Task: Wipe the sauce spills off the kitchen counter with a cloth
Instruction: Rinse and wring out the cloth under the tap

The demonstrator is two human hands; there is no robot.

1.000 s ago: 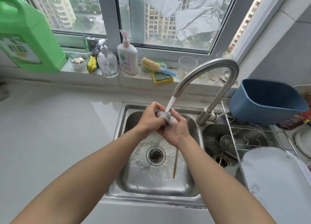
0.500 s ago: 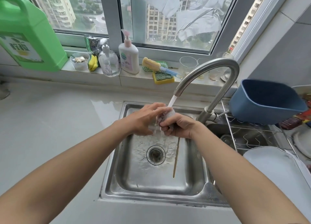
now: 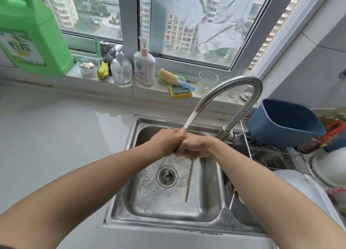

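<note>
My left hand (image 3: pixel 168 141) and my right hand (image 3: pixel 194 145) are pressed together as fists over the steel sink (image 3: pixel 168 211), under the stream of water from the curved tap (image 3: pixel 234 84). The cloth is squeezed between them and hidden inside the fists. Water runs off my hands and splashes around the drain (image 3: pixel 167 176). The pale counter (image 3: pixel 56 136) stretches to the left of the sink, with a wet patch near the sink's back left corner.
A wooden chopstick (image 3: pixel 189 181) lies in the sink. On the sill stand a green jug (image 3: pixel 31 33), soap bottles (image 3: pixel 144 65) and sponges (image 3: pixel 179 91). A blue basket (image 3: pixel 284 123) sits on the rack to the right, above a white board (image 3: pixel 299 192).
My hands have closed into fists around the cloth, which showed as a white wad between them before and is hidden now. The water keeps running.
</note>
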